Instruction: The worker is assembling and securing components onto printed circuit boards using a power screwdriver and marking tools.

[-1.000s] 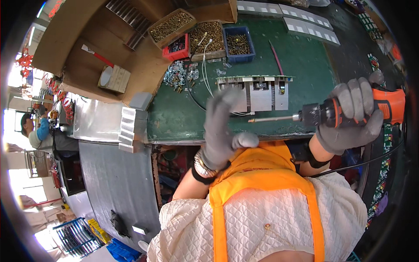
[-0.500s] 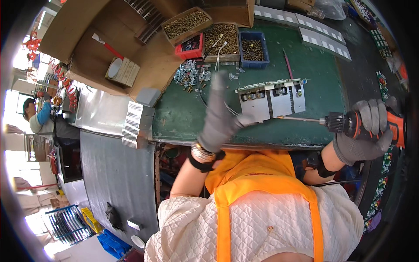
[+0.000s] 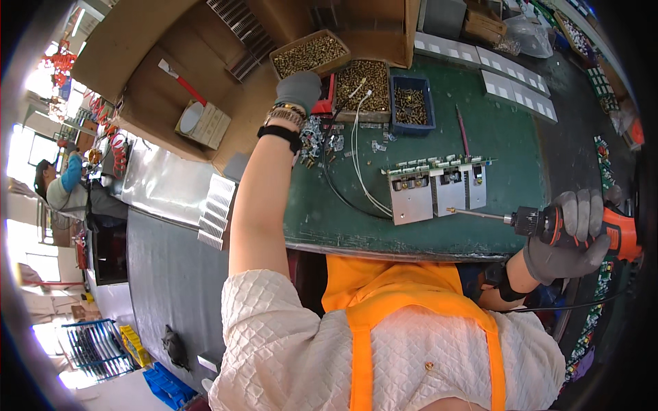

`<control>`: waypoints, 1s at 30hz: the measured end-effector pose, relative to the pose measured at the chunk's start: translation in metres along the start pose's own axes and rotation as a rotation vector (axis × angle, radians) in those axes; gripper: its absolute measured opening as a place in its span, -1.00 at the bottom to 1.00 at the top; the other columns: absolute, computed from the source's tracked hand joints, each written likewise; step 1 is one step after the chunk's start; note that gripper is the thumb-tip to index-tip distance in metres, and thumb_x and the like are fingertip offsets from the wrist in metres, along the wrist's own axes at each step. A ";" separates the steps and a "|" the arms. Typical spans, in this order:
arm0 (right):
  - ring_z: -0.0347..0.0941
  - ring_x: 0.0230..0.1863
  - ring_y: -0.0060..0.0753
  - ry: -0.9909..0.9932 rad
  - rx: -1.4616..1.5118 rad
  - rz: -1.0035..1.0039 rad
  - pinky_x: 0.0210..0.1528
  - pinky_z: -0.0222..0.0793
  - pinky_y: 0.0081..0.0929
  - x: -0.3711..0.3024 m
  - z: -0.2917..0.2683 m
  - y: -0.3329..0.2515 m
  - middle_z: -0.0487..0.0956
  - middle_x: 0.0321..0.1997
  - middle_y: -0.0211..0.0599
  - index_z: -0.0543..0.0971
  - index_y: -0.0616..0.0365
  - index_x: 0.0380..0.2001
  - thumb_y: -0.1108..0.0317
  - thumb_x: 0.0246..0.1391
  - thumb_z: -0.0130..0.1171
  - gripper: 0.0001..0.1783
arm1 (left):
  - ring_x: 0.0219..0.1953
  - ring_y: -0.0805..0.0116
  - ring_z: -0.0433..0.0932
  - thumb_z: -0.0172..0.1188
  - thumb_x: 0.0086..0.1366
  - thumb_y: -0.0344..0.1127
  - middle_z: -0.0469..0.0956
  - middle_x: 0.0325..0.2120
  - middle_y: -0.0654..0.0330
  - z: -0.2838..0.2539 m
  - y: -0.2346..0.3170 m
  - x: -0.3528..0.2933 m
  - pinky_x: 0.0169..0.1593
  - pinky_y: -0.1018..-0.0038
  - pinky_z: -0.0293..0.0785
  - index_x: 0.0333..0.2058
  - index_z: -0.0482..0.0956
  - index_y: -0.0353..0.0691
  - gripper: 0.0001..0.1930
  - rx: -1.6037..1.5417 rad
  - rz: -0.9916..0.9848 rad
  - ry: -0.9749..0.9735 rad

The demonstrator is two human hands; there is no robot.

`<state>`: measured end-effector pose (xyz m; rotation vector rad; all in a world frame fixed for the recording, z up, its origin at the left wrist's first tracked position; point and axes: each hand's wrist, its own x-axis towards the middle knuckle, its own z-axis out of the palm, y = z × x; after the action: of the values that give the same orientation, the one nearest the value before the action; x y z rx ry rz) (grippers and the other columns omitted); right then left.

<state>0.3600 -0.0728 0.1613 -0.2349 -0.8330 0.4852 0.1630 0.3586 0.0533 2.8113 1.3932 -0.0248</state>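
Left hand: out it goes over the red bin [image 3: 325, 98], this glove [image 3: 299, 90], fingers hidden, so we cannot tell whether they grip anything; a bump to the screw tray [image 3: 312, 55] alongside could, we judge, spill brass pieces.
White leads: these [image 3: 356, 151] curve down to the plated board, and a forearm catching them might drag it askew.
Plated board: here it sits [image 3: 412, 203], near the bench's front edge, metal plates towards us, no hand steadying it; a push could skid it, we reckon.
Right hand: we see this glove [image 3: 572, 236] wrapped firmly round the orange power driver [image 3: 621, 236], its bit [image 3: 480, 214] beside the plates; one careless dip might scratch them.
Far left: a co-worker [image 3: 65, 181] in blue sleeves, a blue rack [image 3: 99, 349] below.
Green bench: scuffed [image 3: 329, 229], bearing loose clips [image 3: 313, 142], then a blue bin [image 3: 412, 125].
Right edge: we spot green circuit boards [image 3: 605, 156] in a row.
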 end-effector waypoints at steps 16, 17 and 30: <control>0.26 -0.54 -0.71 -0.027 -0.029 0.001 -0.47 0.27 -0.62 0.000 -0.003 -0.001 0.32 -0.47 -0.51 0.21 0.27 0.19 0.39 0.10 0.21 -0.37 | -0.10 0.12 0.63 0.05 0.25 -0.21 0.65 -0.17 0.05 -0.006 0.011 0.007 -0.06 0.22 0.54 -0.21 0.69 -0.12 -0.73 -0.032 0.067 -0.093; 0.24 -0.56 -0.70 -0.033 -0.050 -0.013 -0.49 0.25 -0.59 -0.001 -0.003 -0.006 0.33 -0.46 -0.50 0.20 0.27 0.20 0.38 0.11 0.20 -0.37 | -0.09 0.03 0.61 0.06 0.24 -0.13 0.62 -0.15 -0.03 0.010 -0.004 0.017 -0.04 0.18 0.51 -0.20 0.67 -0.16 -0.68 -0.111 0.207 -0.041; 0.31 -0.66 -0.43 0.218 -0.105 -0.066 -0.62 0.28 -0.42 -0.017 0.032 -0.014 0.45 -0.40 -0.24 0.10 0.12 0.27 0.42 -0.02 0.13 -0.24 | -0.29 -0.10 0.64 0.10 0.20 -0.09 0.64 -0.36 -0.05 0.070 -0.059 0.044 -0.28 0.08 0.57 -0.33 0.63 -0.21 -0.70 0.257 0.282 0.053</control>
<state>0.3308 -0.0927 0.1766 -0.3498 -0.6517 0.3475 0.1419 0.4286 -0.0170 3.2163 1.0558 -0.1390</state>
